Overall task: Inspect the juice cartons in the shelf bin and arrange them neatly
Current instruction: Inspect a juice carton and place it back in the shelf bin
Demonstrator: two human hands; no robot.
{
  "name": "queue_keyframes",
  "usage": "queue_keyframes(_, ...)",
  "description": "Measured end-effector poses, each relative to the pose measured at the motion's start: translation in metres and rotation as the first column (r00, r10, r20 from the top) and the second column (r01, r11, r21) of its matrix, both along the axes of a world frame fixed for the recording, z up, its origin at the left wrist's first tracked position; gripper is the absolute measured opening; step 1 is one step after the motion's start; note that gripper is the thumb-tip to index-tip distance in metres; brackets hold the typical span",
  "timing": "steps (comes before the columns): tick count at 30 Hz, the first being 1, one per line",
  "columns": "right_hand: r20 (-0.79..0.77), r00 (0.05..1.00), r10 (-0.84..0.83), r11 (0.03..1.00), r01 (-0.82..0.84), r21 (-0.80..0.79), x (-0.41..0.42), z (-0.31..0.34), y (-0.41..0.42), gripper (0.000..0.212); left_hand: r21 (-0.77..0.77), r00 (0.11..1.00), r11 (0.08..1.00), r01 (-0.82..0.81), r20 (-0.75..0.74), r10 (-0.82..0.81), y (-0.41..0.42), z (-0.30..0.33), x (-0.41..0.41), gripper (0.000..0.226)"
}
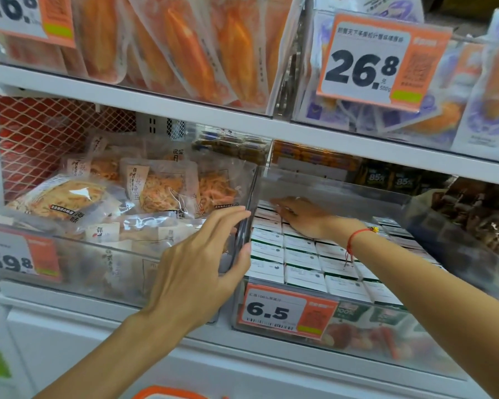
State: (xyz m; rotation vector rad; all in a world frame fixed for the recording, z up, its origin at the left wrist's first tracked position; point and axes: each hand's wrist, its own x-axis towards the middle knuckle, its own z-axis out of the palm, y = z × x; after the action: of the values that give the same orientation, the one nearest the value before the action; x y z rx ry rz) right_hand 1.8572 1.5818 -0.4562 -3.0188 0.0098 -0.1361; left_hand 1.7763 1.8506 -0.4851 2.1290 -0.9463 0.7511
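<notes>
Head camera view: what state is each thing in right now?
White-topped juice cartons: upright, packed in tight rows.
Clear plastic shelf bin: open-topped, holding the cartons.
Left hand: fingers straight, at the bin's left wall.
Right hand: flat, palm down on back cartons.
Orange 6.5 price tag: fixed on bin front.

Head view, close range.
It looks forward and down from behind the left hand [198, 269] and right hand [304, 218], onto the shelf bin [252, 191] beyond.
</notes>
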Motion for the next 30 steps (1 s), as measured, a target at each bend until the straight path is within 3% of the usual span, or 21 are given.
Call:
queue_keyframes(7, 0.023, 0.975, 0.223, 0.971, -0.220, -0.091, -0.102, 0.028, 0.026, 0.038, 0.134, 0.988, 0.985, -0.109, 0.128, 0.092, 0.002, 0.018, -0.012, 0.035)
queue_keyframes(11, 0.025, 0.979, 0.202, 0.979, -0.201, -0.036, -0.189, 0.023, 0.021, 0.038, 0.313, 0.950, 0.948, 0.062, 0.272, -0.152, -0.011, 0.038, -0.028, 0.018)
queue_keyframes(13, 0.039, 0.988, 0.152, 0.988, -0.152, 0.014, -0.217, 0.014, 0.014, 0.041, 0.463, 0.949, 0.873, 0.150, 0.181, -0.258, -0.026, 0.049, -0.035, 0.015)
queue_keyframes(17, 0.095, 0.990, 0.104, 0.992, -0.097, -0.076, -0.247, -0.006, -0.001, 0.046, 0.646, 0.958, 0.708, 0.285, -0.215, -0.190, -0.058, 0.067, -0.023, 0.027)
queue_keyframes(19, 0.139, 0.987, 0.077, 0.993, -0.062, -0.104, -0.258, -0.014, -0.010, 0.047, 0.700, 0.943, 0.635, 0.328, -0.282, -0.177, -0.066, 0.078, -0.016, 0.029)
queue_keyframes(22, 0.219, 0.975, 0.034, 0.997, -0.018, -0.076, -0.267, -0.020, -0.017, 0.047, 0.772, 0.938, 0.534, 0.345, -0.301, -0.171, -0.073, 0.090, -0.010, 0.032)
queue_keyframes(30, 0.289, 0.957, 0.021, 0.995, 0.009, -0.101, -0.263, -0.028, -0.018, 0.044, 0.899, 0.973, 0.380, 0.216, -0.167, -0.159, -0.087, 0.095, -0.004, 0.035)
